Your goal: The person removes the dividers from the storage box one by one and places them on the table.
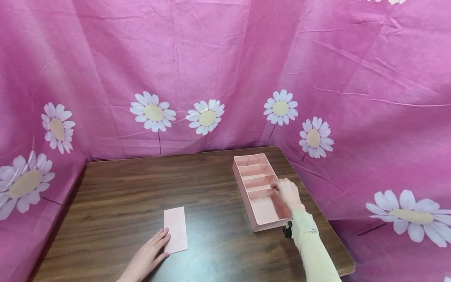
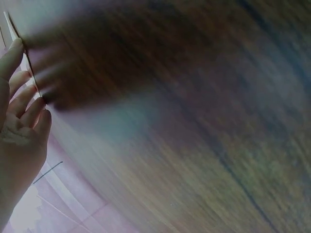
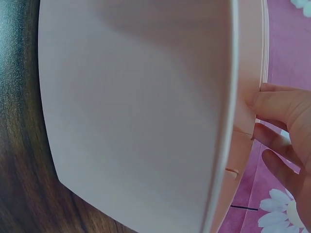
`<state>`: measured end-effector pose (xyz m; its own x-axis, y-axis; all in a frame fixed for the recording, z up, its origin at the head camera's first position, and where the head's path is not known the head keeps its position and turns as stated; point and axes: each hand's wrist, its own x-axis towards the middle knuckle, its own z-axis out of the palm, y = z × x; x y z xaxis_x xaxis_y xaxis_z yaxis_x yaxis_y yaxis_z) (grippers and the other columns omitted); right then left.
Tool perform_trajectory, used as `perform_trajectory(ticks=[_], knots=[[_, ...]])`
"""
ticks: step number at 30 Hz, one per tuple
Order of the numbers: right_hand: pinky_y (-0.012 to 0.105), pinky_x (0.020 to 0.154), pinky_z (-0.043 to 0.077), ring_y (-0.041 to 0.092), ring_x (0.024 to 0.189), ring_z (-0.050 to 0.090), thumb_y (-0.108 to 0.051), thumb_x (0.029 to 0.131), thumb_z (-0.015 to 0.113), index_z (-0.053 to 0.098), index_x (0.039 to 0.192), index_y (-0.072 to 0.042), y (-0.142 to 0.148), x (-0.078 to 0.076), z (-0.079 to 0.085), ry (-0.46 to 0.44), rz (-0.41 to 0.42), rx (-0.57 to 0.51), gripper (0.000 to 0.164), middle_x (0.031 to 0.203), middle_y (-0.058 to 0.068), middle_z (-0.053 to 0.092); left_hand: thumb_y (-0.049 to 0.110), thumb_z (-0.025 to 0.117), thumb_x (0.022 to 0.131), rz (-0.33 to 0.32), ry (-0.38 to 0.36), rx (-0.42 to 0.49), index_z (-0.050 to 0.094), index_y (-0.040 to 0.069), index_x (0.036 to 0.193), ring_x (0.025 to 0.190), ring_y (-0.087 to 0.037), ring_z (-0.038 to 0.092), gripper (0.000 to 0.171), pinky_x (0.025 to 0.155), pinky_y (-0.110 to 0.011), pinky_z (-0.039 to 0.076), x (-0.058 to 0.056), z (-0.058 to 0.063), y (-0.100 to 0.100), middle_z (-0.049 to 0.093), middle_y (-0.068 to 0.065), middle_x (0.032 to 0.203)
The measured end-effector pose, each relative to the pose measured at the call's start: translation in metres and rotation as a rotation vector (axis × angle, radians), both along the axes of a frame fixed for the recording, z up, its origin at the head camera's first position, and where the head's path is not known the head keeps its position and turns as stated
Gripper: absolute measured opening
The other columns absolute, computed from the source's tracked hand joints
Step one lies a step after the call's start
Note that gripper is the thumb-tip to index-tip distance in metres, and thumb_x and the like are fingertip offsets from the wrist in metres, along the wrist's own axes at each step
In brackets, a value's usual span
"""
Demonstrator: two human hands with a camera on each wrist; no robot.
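The open rectangular pink plastic-looking box (image 1: 269,226) holds upright flat pink dividers (image 1: 258,194); the right grip (image 1: 289,194) pinches the nearest. Left grip (image 1: 149,250), fingers extended, touches the left edge of the flat rectangular pink panel (image 1: 177,229) on the brown wood-grain tabletop (image 1: 123,196).

The long right sleeve (image 1: 315,250) is plain pale yellow-green cloth, bunched and creased around the wrist. A small, blocky black device (image 1: 288,229) sits beside the cuff (image 1: 303,225). The left hand (image 1: 151,249) and right hand (image 1: 289,192) are ungloved.
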<state>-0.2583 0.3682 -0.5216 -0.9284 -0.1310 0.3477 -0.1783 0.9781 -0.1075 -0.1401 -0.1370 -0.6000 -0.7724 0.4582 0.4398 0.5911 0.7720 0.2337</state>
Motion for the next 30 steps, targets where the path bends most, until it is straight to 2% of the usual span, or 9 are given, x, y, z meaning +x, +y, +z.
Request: perform_trajectory(ticks=[6, 13, 20, 25, 27, 30], knots=[[0.048, 0.062, 0.049, 0.030, 0.073, 0.061, -0.008, 0.072, 0.074, 0.073, 0.079, -0.015, 0.003, 0.002, 0.001, 0.005, 0.000, -0.009, 0.011, 0.078, 0.005, 0.071, 0.027, 0.081, 0.065, -0.007, -0.002, -0.023, 0.068, 0.006, 0.110, 0.111, -0.029, 0.061, 0.051, 0.086, -0.040, 0.049, -0.002, 0.004, 0.002, 0.065, -0.010, 0.121], [0.047, 0.063, 0.049, 0.030, 0.074, 0.060, -0.007, 0.073, 0.073, 0.073, 0.081, -0.015, 0.003, 0.003, 0.000, 0.005, 0.000, -0.024, 0.011, 0.079, 0.006, 0.070, 0.030, 0.082, 0.062, -0.046, 0.076, 0.010, 0.070, 0.004, 0.105, 0.108, -0.032, 0.062, 0.052, 0.085, -0.044, 0.048, -0.008, 0.010, 0.005, 0.066, -0.014, 0.117], [0.048, 0.069, 0.050, 0.031, 0.085, 0.062, -0.005, 0.074, 0.073, 0.071, 0.088, -0.009, 0.004, 0.009, -0.005, 0.016, 0.003, -0.015, 0.015, 0.086, 0.008, 0.068, 0.032, 0.081, 0.065, -0.054, 0.026, 0.006, 0.070, 0.005, 0.104, 0.110, -0.034, 0.061, 0.049, 0.085, -0.046, 0.050, -0.012, 0.015, 0.009, 0.066, -0.015, 0.118], [0.049, 0.070, 0.051, 0.033, 0.089, 0.061, -0.004, 0.072, 0.074, 0.070, 0.092, -0.007, 0.005, 0.013, -0.005, 0.048, -0.006, -0.028, 0.020, 0.094, 0.010, 0.066, 0.036, 0.079, 0.067, -0.071, 0.059, -0.011, 0.071, 0.006, 0.104, 0.109, -0.032, 0.062, 0.049, 0.085, -0.044, 0.050, -0.021, 0.014, 0.013, 0.067, -0.012, 0.116], [0.050, 0.070, 0.051, 0.034, 0.090, 0.061, -0.005, 0.072, 0.074, 0.070, 0.093, -0.005, 0.006, 0.014, -0.005, 0.054, -0.026, -0.033, 0.022, 0.096, 0.012, 0.065, 0.036, 0.079, 0.067, -0.074, 0.058, -0.014, 0.070, 0.006, 0.104, 0.109, -0.032, 0.062, 0.048, 0.086, -0.044, 0.050, -0.024, 0.014, 0.015, 0.067, -0.012, 0.116], [0.050, 0.068, 0.051, 0.035, 0.088, 0.063, -0.005, 0.075, 0.072, 0.069, 0.095, -0.005, 0.010, 0.017, -0.006, 0.031, -0.077, -0.061, 0.020, 0.098, 0.013, 0.064, 0.035, 0.078, 0.070, -0.070, 0.008, -0.022, 0.070, 0.006, 0.106, 0.112, -0.033, 0.060, 0.047, 0.088, -0.045, 0.049, -0.026, 0.014, 0.020, 0.066, -0.013, 0.118]])
